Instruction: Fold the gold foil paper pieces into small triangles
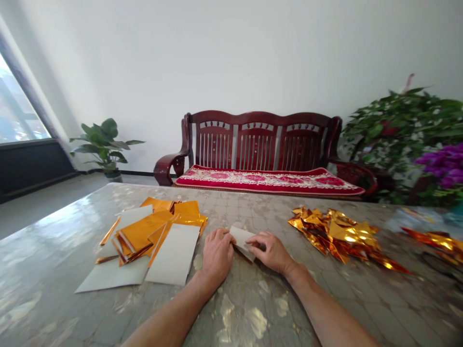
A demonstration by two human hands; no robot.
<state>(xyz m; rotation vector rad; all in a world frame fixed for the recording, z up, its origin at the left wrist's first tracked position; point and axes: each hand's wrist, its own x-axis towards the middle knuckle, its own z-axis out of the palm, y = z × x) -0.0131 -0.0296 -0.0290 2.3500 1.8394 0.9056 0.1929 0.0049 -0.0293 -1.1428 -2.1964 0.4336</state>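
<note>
Between my hands, at the middle of the patterned table, lies a small pale sheet of paper [243, 241], which looks folded. My left hand [219, 249] rests with its fingers bent together on the sheet's left edge. On the right side, my right hand [269, 250] pinches the sheet between thumb and forefinger. Left of my hands is a spread pile of orange-gold foil papers [146, 229], with pale-backed sheets [173, 253] around it. To the right lies a heap of folded shiny gold foil pieces [336, 231].
The table [253, 313] has a glossy patterned cover. More gold foil [434, 239], a clear plastic bag [415, 219] and a dark object lie at its right. Beyond stand a red wooden bench [256, 140] and a potted plant [106, 144]; foliage [401, 130] and purple flowers [443, 164] are right.
</note>
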